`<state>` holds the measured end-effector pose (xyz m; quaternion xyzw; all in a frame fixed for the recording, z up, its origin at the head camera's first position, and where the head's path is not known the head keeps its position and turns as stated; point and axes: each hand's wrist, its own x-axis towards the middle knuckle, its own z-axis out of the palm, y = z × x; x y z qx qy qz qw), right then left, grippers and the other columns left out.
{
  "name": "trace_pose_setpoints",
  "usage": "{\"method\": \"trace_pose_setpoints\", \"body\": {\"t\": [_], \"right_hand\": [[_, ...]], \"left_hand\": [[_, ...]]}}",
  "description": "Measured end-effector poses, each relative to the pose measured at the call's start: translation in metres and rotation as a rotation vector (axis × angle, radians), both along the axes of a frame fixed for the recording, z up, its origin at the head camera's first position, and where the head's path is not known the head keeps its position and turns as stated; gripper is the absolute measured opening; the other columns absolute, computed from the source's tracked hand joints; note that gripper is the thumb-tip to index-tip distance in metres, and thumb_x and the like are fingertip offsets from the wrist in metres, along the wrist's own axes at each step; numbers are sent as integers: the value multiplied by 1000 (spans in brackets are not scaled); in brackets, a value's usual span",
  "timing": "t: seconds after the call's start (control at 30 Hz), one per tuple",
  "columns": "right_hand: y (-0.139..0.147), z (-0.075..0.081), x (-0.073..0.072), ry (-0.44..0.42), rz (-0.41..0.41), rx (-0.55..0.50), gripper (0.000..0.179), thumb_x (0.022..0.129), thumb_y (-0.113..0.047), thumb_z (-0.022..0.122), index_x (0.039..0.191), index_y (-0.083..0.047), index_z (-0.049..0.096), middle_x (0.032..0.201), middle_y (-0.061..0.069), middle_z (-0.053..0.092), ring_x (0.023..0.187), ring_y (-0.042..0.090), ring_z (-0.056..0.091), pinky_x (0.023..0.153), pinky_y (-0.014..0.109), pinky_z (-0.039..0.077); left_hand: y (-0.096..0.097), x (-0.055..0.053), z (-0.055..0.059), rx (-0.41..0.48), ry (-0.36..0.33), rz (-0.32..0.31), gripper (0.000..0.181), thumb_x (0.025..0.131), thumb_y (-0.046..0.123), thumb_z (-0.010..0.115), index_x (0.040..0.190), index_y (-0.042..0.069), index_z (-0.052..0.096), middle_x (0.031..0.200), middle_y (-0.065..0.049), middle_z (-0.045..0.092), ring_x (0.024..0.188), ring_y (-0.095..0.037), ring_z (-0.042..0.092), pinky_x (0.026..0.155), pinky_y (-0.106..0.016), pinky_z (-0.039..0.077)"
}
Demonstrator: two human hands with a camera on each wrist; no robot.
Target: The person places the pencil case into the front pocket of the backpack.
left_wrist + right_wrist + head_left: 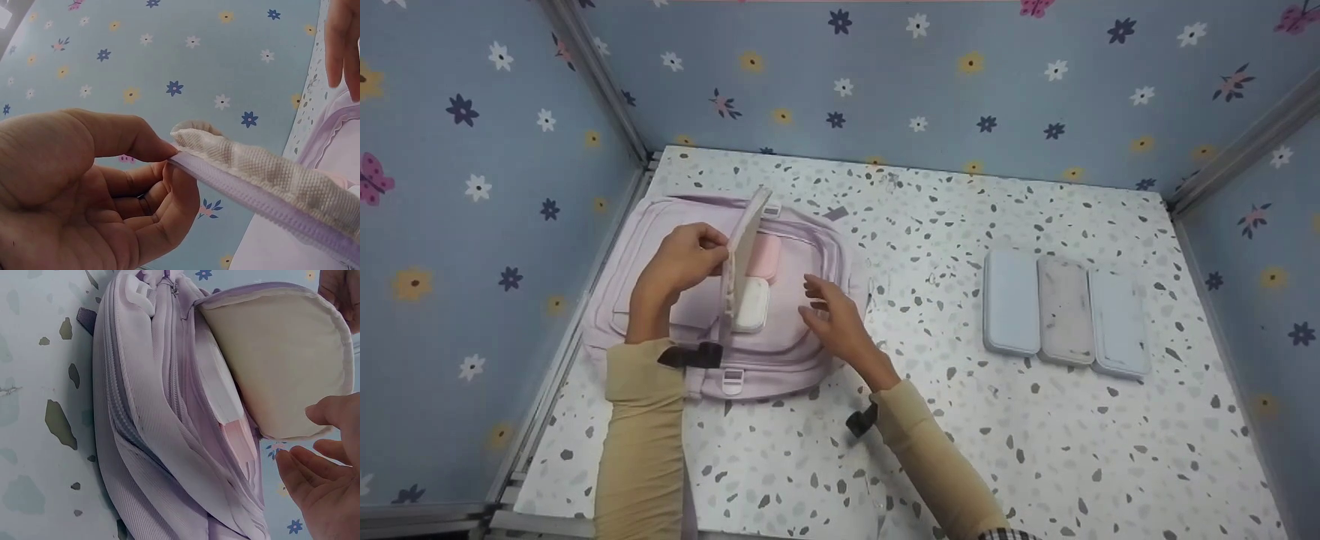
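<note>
A pale lilac backpack [799,356] lies flat on the tabletop, its front pocket unzipped. My left hand [682,259] pinches the zipper edge of the pocket flap [264,202] between thumb and fingers, holding it raised and showing its cream lining. Inside the pocket sit a white rounded case [752,307] and a pink rounded case [765,257], end to end. My right hand [840,319] hovers over the right side of the pocket, fingers loosely bent and holding nothing. In the right wrist view, the fingers [315,467] are beside the flap's lining [275,360].
Three long boxes stand side by side on the right of the speckled table [930,420]: a pale blue box [1011,300], a pinkish-grey box [1065,309] and another pale blue box [1119,322]. Flower-patterned panels [885,82] enclose the back and sides.
</note>
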<state>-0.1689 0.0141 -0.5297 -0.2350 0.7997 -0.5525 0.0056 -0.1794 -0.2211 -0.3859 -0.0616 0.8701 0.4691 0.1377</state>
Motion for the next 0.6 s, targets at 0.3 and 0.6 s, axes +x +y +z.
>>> {"method": "trace_pose_setpoints", "body": {"t": [0.3,0.6], "right_hand": [[19,6,3,10,-57,-36,48,92,-2,59,136,5,44,125,25,55,115,37,57,97,43,48],[37,32,20,12,-108,-40,43,91,3,57,131,13,45,123,32,54,113,45,55,95,49,48]], "left_hand": [[1,0,0,-8,0,16,30,94,11,46,118,-5,52,106,-14,53,93,-22,57,87,-37,51],[0,2,0,4,-11,22,32,94,12,46,121,-5,51,111,-17,53,99,-26,57,93,-41,49]]}}
